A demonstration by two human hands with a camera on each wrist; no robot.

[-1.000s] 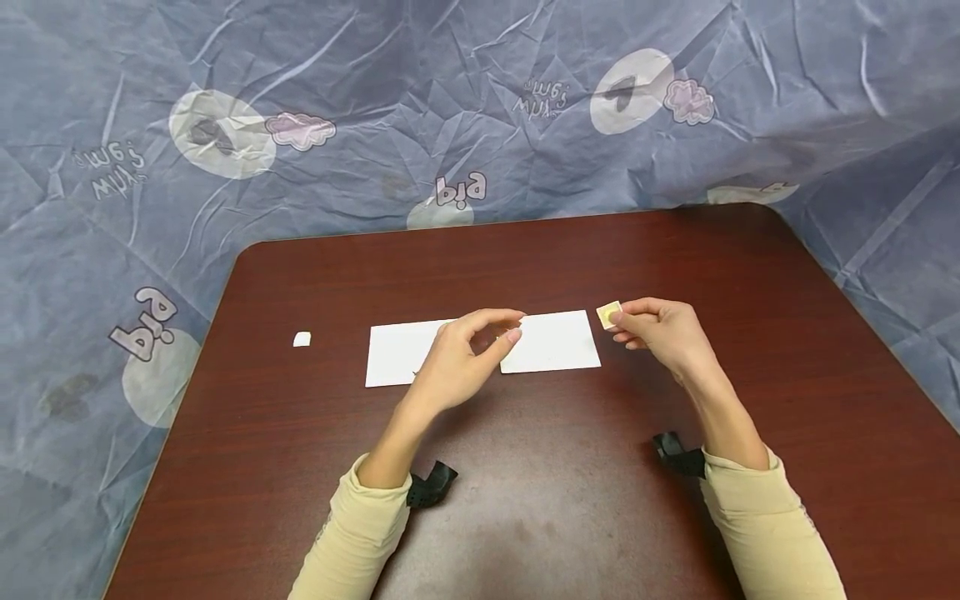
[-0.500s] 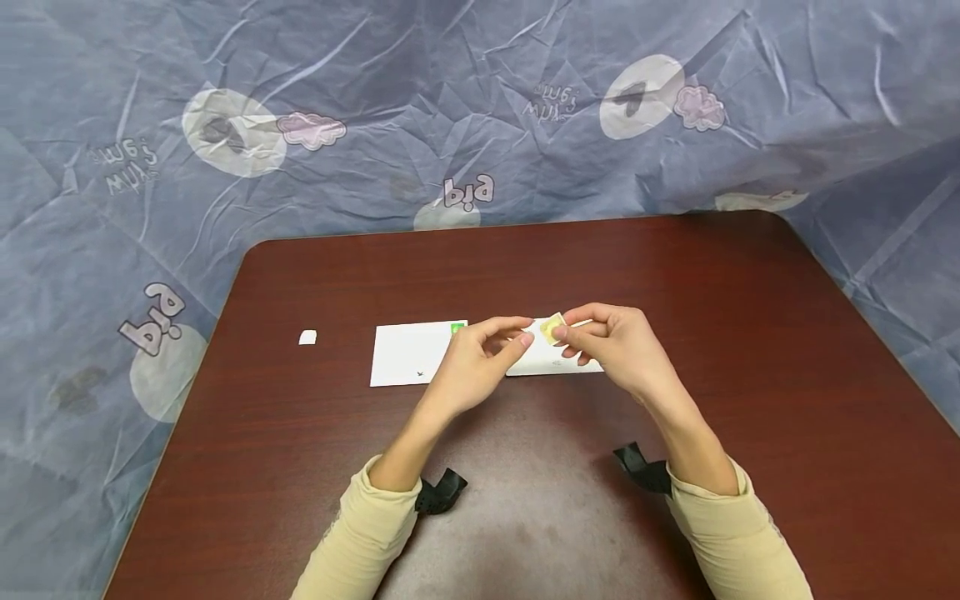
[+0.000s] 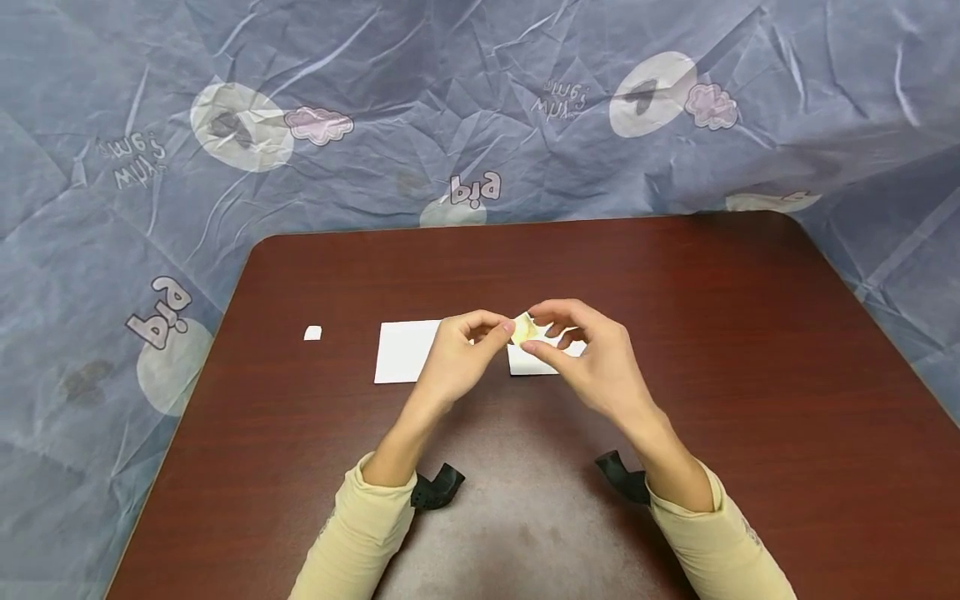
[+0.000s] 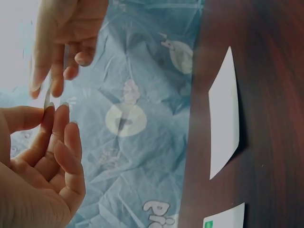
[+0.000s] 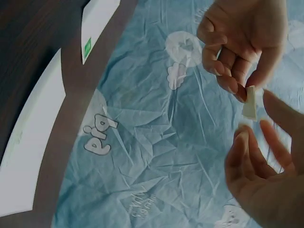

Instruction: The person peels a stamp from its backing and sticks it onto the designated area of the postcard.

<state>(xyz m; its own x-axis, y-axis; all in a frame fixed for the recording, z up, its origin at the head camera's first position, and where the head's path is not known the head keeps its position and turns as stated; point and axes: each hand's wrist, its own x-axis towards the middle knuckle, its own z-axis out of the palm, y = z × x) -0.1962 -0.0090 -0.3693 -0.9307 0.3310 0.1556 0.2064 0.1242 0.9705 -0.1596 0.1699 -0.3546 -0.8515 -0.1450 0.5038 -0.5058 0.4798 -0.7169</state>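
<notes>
A small yellow stamp (image 3: 523,329) is pinched by its edge between the thumb and fingertips of my left hand (image 3: 462,354). My right hand (image 3: 596,362) is beside it, thumb and fingers spread apart around the stamp's right side. In the right wrist view the stamp (image 5: 249,103) hangs from the left fingertips, with a gap between it and the right fingers. Below the hands lie two white envelopes: the left envelope (image 3: 401,354) and the right envelope (image 3: 528,362), both partly hidden. A green stamp (image 5: 87,47) sits in a corner of the left one.
A small white piece (image 3: 312,332) lies on the reddish-brown table (image 3: 337,275), left of the envelopes. Blue-grey printed cloth (image 3: 390,100) hangs behind the table's far edge. Black straps (image 3: 438,487) are at both wrists.
My right hand has carried the yellow stamp leftward to the left hand. The left fingers have closed on it, and the right fingers have spread off it.
</notes>
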